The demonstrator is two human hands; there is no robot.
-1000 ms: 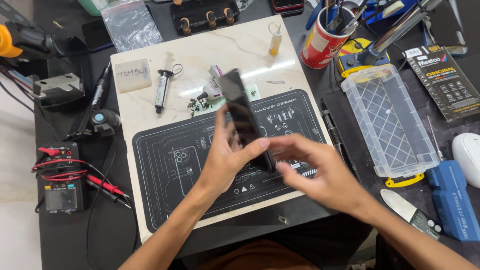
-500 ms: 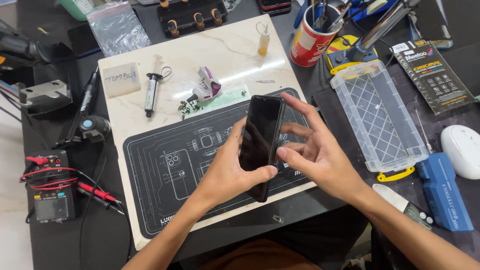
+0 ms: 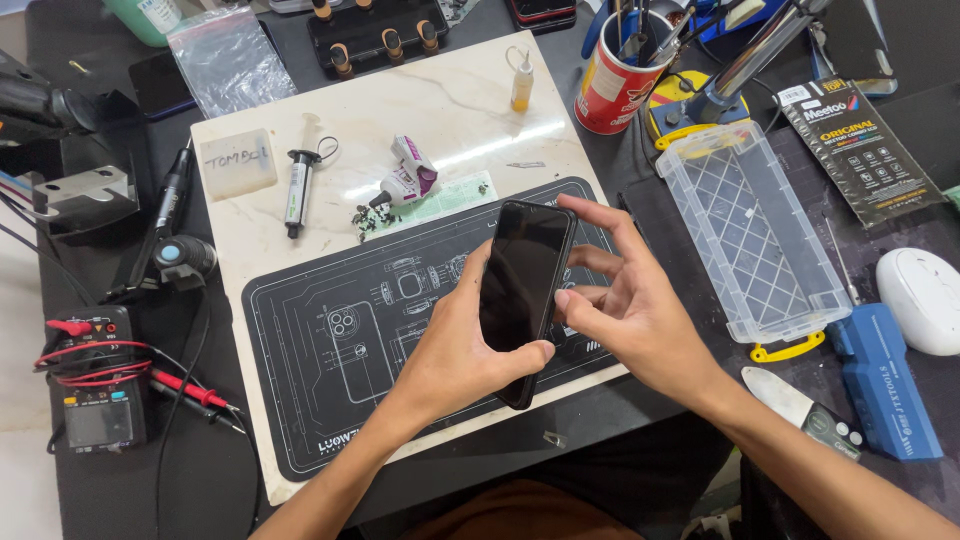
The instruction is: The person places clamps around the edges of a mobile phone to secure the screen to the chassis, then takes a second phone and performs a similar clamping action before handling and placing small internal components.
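Two hands: both meet at a phone, above the mat, near the front edge of the slab
Worktop (image 3: 600, 440): dark; crowded with tools on every side
Slab (image 3: 440, 110): pale marble board lying on the worktop; its near half is covered by the mat
Mat (image 3: 330, 400): black, printed with white line drawings; under both hands
Box (image 3: 750, 230): clear plastic, ribbed floor; right of the slab, just beside the mat
Meter (image 3: 95, 385): black, with red leads; far left, well apart from the hands
Mouse (image 3: 925, 298): white; far right edge
Cup (image 3: 612, 85): red, stuffed with tools; behind the box
Left hand (image 3: 455, 350): wraps the phone from the left; thumb across the lower screen; fingers clamped on the phone from behind
Right hand (image 3: 640, 310): on the phone's right side; fingers spread apart; index tip on the upper right corner, thumb tip on the right edge
Phone (image 3: 520, 285): black, screen dark; held tilted, top end away from the person, lifted off the mat
Block (image 3: 238, 163): small, whitish; far left of the slab
Syringe (image 3: 295, 190): dark barrel; lying beside the block
Tube (image 3: 408, 180): white and purple; lying behind the mat
Bottle (image 3: 522, 85): tiny, yellow, upright; at the slab's far edge
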